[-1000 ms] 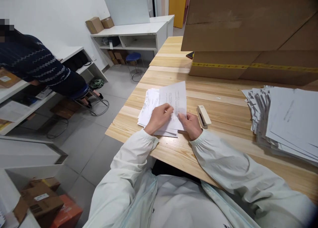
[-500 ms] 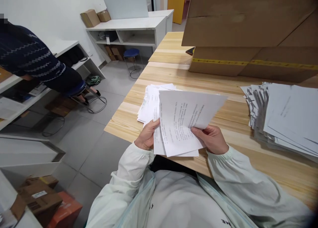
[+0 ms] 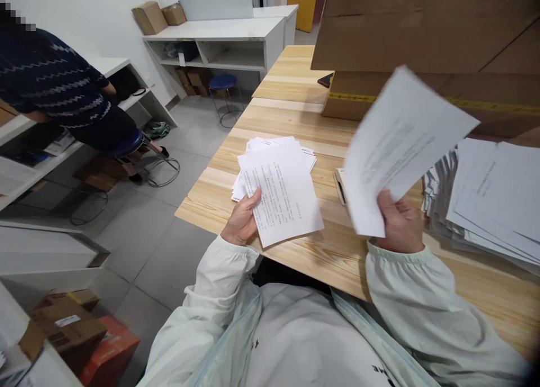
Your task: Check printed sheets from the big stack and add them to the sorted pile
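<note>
Head view: left hand [image 3: 242, 221] pinches printed white sheet [image 3: 283, 196] above light wooden tabletop [image 3: 324, 252]; right hand [image 3: 399, 221] grips blurred white sheet [image 3: 400, 145] raised beside large paper stack [image 3: 493, 201]. Sorting step; placing calls for alignment.

Single head-worn camera looks forward and down, close over the wooden table [image 3: 304, 122]; floor at nine o'clock.

Bare wooden table [image 3: 295, 111] is left open beyond the small paper pile [image 3: 270, 151]. The far right is blocked by stacked cardboard boxes [image 3: 422, 32], and the near right by a thick paper stack [image 3: 485, 201].
</note>
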`<act>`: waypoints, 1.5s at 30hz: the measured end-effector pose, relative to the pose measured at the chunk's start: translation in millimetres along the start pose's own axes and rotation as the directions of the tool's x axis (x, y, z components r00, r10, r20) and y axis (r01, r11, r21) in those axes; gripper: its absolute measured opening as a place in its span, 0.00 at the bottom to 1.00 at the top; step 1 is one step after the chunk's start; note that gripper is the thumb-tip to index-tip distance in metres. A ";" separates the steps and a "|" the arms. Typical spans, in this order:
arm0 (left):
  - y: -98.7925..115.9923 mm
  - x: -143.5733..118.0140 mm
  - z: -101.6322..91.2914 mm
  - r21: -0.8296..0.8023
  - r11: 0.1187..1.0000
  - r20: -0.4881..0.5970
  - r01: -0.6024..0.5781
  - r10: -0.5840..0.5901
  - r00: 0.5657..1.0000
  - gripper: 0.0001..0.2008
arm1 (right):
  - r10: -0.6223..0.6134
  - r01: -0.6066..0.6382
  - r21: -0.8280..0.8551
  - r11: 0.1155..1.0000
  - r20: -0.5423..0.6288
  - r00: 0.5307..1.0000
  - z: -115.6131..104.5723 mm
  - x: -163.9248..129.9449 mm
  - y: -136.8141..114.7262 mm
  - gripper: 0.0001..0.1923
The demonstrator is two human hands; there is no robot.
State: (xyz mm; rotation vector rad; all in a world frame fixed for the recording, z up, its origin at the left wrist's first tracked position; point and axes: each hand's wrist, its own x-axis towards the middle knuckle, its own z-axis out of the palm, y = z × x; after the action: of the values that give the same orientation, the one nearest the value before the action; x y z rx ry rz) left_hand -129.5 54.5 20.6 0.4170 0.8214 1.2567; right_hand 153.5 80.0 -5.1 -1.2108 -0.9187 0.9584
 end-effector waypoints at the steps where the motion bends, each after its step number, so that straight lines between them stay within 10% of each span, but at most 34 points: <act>1: -2.3 -0.2 1.5 0.005 1.000 0.009 0.007 -0.007 1.000 0.20 | 0.021 -0.020 -0.048 0.999 0.020 1.000 3.8 -5.9 2.0 0.21; 8: -25.2 -4.8 25.8 0.150 0.988 0.104 -0.023 0.007 0.995 0.24 | -0.031 0.165 -0.370 0.914 0.343 0.939 21.4 -37.6 7.4 0.18; 16: -3.1 -24.0 59.8 0.455 0.790 0.359 -0.411 0.259 0.897 0.21 | -0.350 0.356 0.024 0.934 0.255 0.901 19.1 -26.0 -19.6 0.17; 38: -29.6 -22.7 53.5 0.615 0.675 0.319 -0.407 0.259 0.912 0.23 | -0.201 0.189 0.074 0.979 0.212 0.956 6.2 -42.9 2.0 0.18; 45: -52.9 -36.6 82.6 0.522 0.738 0.192 -0.428 0.387 0.902 0.30 | -0.219 0.244 -0.274 0.930 0.119 0.968 -24.0 -58.4 -29.4 0.17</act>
State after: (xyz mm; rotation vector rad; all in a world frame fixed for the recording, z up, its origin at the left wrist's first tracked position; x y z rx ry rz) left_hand -36.1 17.3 49.8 1.1657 1.0711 1.3800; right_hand 159.5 14.5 17.6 -1.2740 -1.2744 0.7073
